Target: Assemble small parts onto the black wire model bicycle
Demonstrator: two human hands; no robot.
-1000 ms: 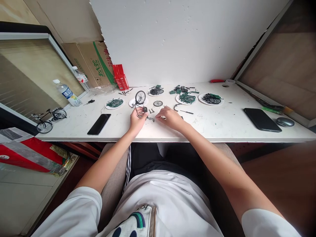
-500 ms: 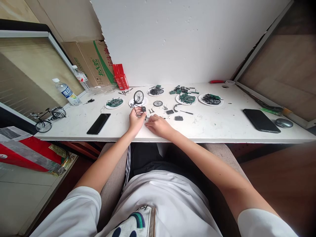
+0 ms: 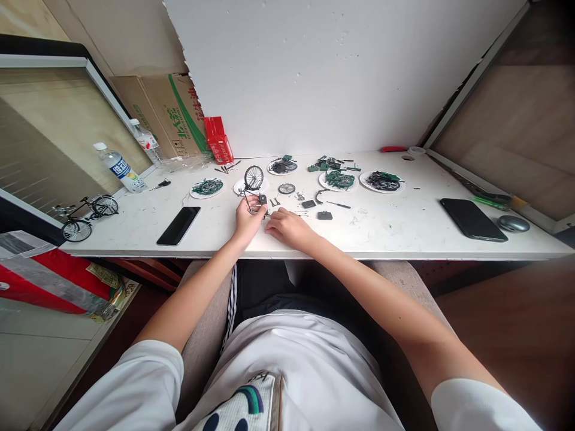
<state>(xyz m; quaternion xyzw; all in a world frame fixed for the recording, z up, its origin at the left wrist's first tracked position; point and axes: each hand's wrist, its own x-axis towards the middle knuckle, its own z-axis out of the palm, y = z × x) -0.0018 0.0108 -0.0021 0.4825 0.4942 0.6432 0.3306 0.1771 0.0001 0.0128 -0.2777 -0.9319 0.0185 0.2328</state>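
**Model bicycle assembly at a white desk, seen from the wearer's head**

At the desk's (image 3: 404,233) left edge stands a finished black model bicycle (image 3: 85,214), with a clear plastic water bottle (image 3: 119,168) behind it. A black smartphone (image 3: 179,225) lies face down near the front edge. Just right of it, the left hand (image 3: 248,218) has its fingers closed on a partly built black model bicycle frame with one spoked wheel (image 3: 252,185), held upright on the desk near the middle. The right hand (image 3: 287,228) rests just beside it, fingers curled together toward the frame's base; whether they pinch a part cannot be told. Small white round plates of green and black parts (image 3: 340,179) line the back edge. A second black phone (image 3: 472,219) and a grey mouse (image 3: 513,223) lie near the right edge.
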